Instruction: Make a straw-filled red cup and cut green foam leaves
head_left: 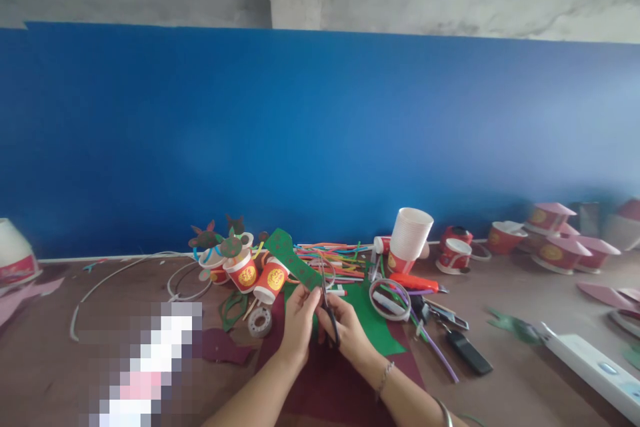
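My left hand (301, 319) pinches a green paper cutout (295, 260) with dark spots, raised above the table. In my right hand (349, 328) is a pair of scissors (330, 323) with dark handles, its blades up against the paper's lower right end. Whether the blades are open at the cut is too small to tell. Below my hands lie a maroon sheet (320, 383) and a bright green sheet (377, 323). Just left stand decorated red paper cups (271, 280) with paper figures on top, beside a roll of tape (260, 322).
Coloured pipe cleaners (345, 257) lie behind my hands. To the right are a stack of white cups (411, 233), a large tape roll (390, 299), an orange utility knife (415, 282) and a black key fob (469, 350). A white power strip (595, 370) lies far right, before a blue wall panel (320, 140).
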The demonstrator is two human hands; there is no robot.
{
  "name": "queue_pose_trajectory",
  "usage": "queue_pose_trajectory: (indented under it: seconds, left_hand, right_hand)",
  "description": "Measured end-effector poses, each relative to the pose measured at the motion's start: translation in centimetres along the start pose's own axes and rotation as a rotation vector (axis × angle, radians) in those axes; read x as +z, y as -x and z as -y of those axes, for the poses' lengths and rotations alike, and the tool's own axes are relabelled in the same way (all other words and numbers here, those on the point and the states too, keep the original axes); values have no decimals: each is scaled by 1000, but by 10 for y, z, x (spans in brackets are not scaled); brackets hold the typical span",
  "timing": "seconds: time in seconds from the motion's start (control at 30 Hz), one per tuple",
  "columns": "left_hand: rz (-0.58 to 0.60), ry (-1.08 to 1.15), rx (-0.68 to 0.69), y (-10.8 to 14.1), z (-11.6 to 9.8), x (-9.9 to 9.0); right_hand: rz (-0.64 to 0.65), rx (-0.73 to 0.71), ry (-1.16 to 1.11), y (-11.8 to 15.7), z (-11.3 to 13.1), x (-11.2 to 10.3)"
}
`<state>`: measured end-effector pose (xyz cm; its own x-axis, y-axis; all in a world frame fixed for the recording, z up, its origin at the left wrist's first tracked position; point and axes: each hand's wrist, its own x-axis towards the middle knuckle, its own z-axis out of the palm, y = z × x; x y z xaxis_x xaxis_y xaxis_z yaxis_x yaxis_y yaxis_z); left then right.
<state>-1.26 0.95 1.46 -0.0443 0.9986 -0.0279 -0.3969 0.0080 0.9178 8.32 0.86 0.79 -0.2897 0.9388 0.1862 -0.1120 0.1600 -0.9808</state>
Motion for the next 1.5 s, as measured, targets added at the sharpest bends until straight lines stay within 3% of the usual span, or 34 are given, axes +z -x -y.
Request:
queue_pose_trajectory:
  seconds: [0.73,1.0,1.23,1.4,1.5]
  left_hand:
    - [-32,-26,90,-4,-1,-4]
    - [-197,-133,250,-8,-5,-6]
    - [-250,-165,290,-12,-4,-9]
    - [-231,-153,290,-8,-5,-7]
    - [-134,-99,195,-2,-5,-3]
  right_hand:
    - [-23,29,29,1,6,1]
    - [-2,106,54,1,4,1]
    - [38,151,99,3,2,1]
    - [57,125,54,3,2,1]
    - [32,90,25,2,6,1]
